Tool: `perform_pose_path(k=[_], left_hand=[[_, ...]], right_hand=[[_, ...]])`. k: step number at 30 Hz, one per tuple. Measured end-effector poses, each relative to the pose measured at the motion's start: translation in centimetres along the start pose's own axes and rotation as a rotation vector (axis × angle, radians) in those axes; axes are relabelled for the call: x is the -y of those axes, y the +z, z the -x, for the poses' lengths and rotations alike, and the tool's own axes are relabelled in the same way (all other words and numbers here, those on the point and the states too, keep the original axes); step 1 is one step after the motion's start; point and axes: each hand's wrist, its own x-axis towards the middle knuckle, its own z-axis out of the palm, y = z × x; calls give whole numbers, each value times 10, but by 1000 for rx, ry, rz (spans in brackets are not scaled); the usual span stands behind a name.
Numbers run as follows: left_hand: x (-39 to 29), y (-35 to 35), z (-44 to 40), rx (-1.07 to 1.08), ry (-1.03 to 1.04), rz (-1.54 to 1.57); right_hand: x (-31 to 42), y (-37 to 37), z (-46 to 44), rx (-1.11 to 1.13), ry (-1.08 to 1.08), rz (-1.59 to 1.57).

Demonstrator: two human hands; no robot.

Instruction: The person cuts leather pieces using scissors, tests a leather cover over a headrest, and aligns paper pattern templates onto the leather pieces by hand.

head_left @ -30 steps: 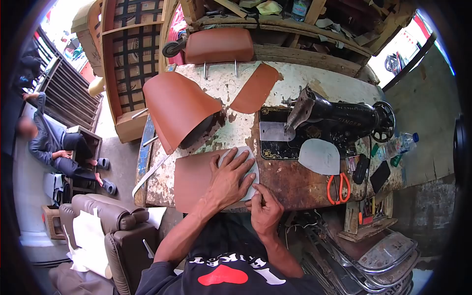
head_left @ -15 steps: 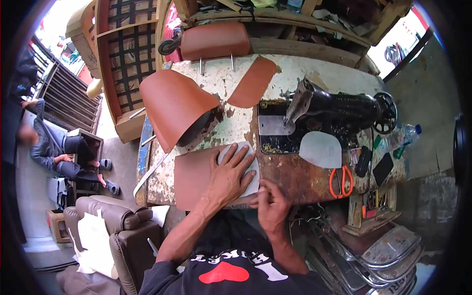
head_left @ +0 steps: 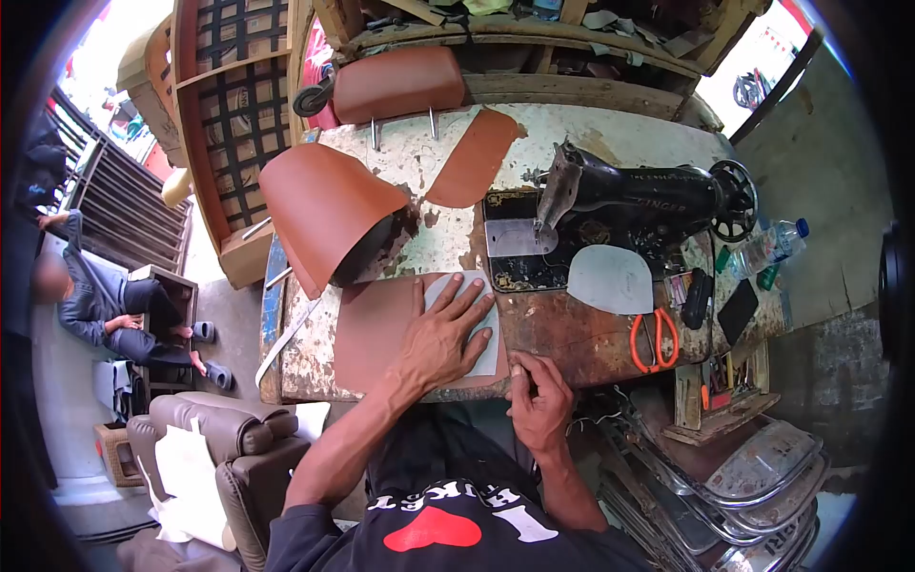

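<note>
Your right hand [head_left: 541,405] has shifted rightward since the earlier frames: it overlapped the lower corner of the pale template [head_left: 490,360], and now sits just beyond it, at the right front corner of the brown sheet [head_left: 370,329]. Your left hand [head_left: 440,345] has kept its place. View has swung slightly too, so the whole bench reads a little displaced.

Template lies flat on the sheet's right part; sheet lies flat at the table's [head_left: 581,345] front edge. Left palm down, fingers spread, pressing across the template. Right fingers curled in, thumb near the index; can't tell if anything is pinched there, or whether fingertips touch the sheet. My reading: your left alone now steadies both layers, and attention sits at that right edge.

Farther out: a second pale piece [head_left: 610,279] lies by the black sewing machine [head_left: 639,195], partly over its bed. Orange-handled scissors [head_left: 654,340] to the right, near the front edge. Beyond the sheet, a curved orange-brown cover [head_left: 329,210], then a flat strip [head_left: 474,157]; at the back, a padded headrest [head_left: 398,86] with two metal posts. Off left, a seated person [head_left: 100,300], well apart.
</note>
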Motion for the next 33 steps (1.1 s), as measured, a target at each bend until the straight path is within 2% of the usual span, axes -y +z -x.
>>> perform_pose_path(k=[6,8,11,15,17,19,21,23,25,28,31,33], left_hand=[[6,14,-48,32,183,52],[5,20,-67,34,216,56],[4,30,-90,7,243,42],[5,33,-95,-20,267,54],[5,34,-93,-30,255,64],[5,35,-94,-34,255,73],[6,35,-94,-19,257,64],[6,34,-93,-7,267,41],[6,32,-93,-20,280,28],[3,22,-93,-6,269,75],[6,25,-96,23,272,64],[6,25,-95,16,268,58]], right_hand=[[1,-6,3,32,103,-119],[-5,-5,0,23,-52,-31],[8,-14,-10,28,-141,115],[-20,-13,-26,-31,-279,114],[-26,-11,-29,-51,-47,-19],[-25,-9,-32,-60,-49,-77],[-20,-11,-42,67,162,-147],[-23,-17,-70,40,102,-137],[-33,-22,-109,-84,-222,219],[-40,-27,-163,-32,-213,300],[-41,-26,-194,83,-164,460],[-46,-21,-202,84,-204,470]])
